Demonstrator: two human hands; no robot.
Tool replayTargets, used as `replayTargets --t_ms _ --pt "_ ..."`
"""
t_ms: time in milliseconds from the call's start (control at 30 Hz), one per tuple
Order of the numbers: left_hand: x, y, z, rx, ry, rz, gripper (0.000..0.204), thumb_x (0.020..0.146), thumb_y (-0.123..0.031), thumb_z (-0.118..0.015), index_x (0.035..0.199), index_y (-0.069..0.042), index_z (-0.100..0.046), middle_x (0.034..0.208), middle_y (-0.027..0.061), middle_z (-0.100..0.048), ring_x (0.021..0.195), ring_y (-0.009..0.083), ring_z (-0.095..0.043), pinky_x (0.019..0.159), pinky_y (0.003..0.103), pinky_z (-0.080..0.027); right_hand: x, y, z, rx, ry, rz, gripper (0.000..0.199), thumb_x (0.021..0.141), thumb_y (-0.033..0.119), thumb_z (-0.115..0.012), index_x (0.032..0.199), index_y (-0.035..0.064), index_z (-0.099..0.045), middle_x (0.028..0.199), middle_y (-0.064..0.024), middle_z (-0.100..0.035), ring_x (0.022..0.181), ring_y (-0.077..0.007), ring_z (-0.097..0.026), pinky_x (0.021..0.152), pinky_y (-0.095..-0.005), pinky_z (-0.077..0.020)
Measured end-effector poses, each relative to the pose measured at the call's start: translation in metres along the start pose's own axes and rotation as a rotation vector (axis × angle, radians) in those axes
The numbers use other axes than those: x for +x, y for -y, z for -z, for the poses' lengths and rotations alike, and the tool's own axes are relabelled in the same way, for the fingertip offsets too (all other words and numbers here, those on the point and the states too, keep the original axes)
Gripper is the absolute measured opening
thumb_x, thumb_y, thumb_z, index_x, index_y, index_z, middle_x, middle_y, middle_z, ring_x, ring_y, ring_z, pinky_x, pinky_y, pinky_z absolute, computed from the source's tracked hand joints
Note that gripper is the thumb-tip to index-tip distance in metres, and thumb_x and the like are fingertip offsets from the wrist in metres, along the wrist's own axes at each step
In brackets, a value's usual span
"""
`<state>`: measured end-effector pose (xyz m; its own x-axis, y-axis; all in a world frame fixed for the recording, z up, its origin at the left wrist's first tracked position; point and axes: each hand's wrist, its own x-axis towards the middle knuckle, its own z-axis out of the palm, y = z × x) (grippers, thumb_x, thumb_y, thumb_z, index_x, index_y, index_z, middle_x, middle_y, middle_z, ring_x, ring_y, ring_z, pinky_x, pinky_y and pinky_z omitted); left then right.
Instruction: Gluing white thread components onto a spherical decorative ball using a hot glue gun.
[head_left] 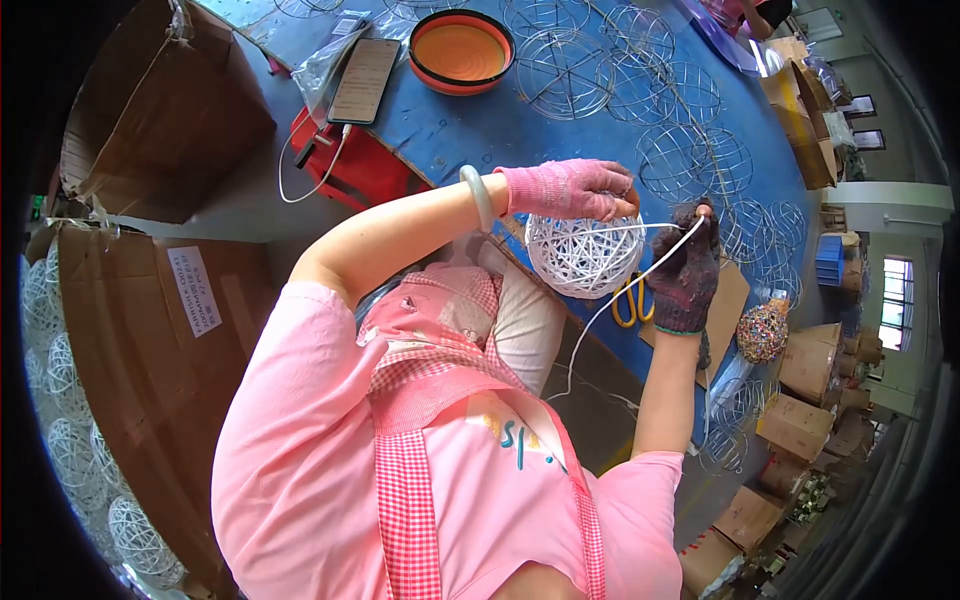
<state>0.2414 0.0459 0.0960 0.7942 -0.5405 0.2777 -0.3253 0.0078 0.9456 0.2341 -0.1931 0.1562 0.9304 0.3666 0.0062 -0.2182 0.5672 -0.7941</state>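
A white openwork ball (583, 262) of wound cord is held at the table's near edge, over my lap. My left hand (572, 189), in a pink knit glove, curls its fingers over the top of the ball. Beside it on the right, my right hand (687, 268) wears a dark glove and pinches a white cord (609, 302) near its bare thumb tip. One stretch of cord runs from the ball to this hand; another hangs down past the table edge. Yellow-handled scissors (619, 318) lie between the ball and my right hand, partly hidden.
Wire ring frames (565, 75) spread across the blue table (455, 135). A phone (365, 82) on a charging cable and an orange bowl (434, 80) lie at the far left. A speckled multicoloured ball (763, 333) sits right. Cardboard boxes (130, 340) stand at my left.
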Motion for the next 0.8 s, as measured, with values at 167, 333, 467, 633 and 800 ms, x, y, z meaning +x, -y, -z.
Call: replayTargets --t_ms 167,333,467,633,800 --pt "0.001 -0.001 -0.003 0.09 -0.011 -0.012 0.037 0.103 -0.033 -0.061 0.127 -0.006 -0.069 0.131 0.016 -0.059 0.124 0.0316 -0.057 0.105 0.04 -0.047 -0.006 0.006 -0.017 -0.068 0.081 0.041 0.027 0.1 0.011 -0.068 0.126 0.0065 -0.064 0.104 -0.0037 -0.066 0.087 -0.0134 -0.066 0.074 -0.0308 -0.0614" --pt "0.004 -0.003 -0.008 0.146 -0.005 -0.053 0.036 0.102 -0.031 -0.062 0.126 -0.005 -0.068 0.127 0.0159 -0.059 0.119 0.0325 -0.059 0.104 0.041 -0.048 -0.011 0.009 -0.042 -0.141 0.142 0.071 0.027 0.099 0.009 -0.068 0.126 0.0053 -0.064 0.104 -0.0052 -0.065 0.086 -0.0146 -0.065 0.075 -0.0318 -0.0601" --pt "0.005 -0.004 -0.009 0.117 -0.018 -0.043 0.036 0.101 -0.031 -0.06 0.124 -0.006 -0.069 0.123 0.0153 -0.06 0.114 0.0322 -0.06 0.1 0.041 -0.049 -0.028 0.009 -0.059 -0.343 0.043 0.125 0.026 0.099 0.013 -0.07 0.122 0.0042 -0.063 0.098 -0.0027 -0.061 0.086 -0.0125 -0.061 0.069 -0.0295 -0.0576" --pt "0.002 -0.003 -0.008 0.018 -0.028 -0.02 0.034 0.101 -0.027 -0.059 0.125 -0.005 -0.069 0.122 0.0155 -0.06 0.112 0.0319 -0.06 0.1 0.041 -0.049 -0.049 0.013 -0.048 -0.397 0.015 0.164 0.025 0.098 0.014 -0.071 0.12 0.0057 -0.064 0.094 -0.0029 -0.061 0.08 -0.014 -0.061 0.067 -0.032 -0.0569" --pt "-0.001 -0.002 -0.005 0.04 -0.012 -0.068 0.031 0.105 -0.027 -0.058 0.121 -0.002 -0.067 0.125 0.0134 -0.058 0.113 0.0245 -0.06 0.095 0.036 -0.052 -0.046 0.009 -0.007 -0.295 -0.154 0.113 0.021 0.099 0.015 -0.07 0.117 0.0066 -0.066 0.094 -0.0033 -0.066 0.078 -0.0143 -0.066 0.067 -0.0309 -0.0591"
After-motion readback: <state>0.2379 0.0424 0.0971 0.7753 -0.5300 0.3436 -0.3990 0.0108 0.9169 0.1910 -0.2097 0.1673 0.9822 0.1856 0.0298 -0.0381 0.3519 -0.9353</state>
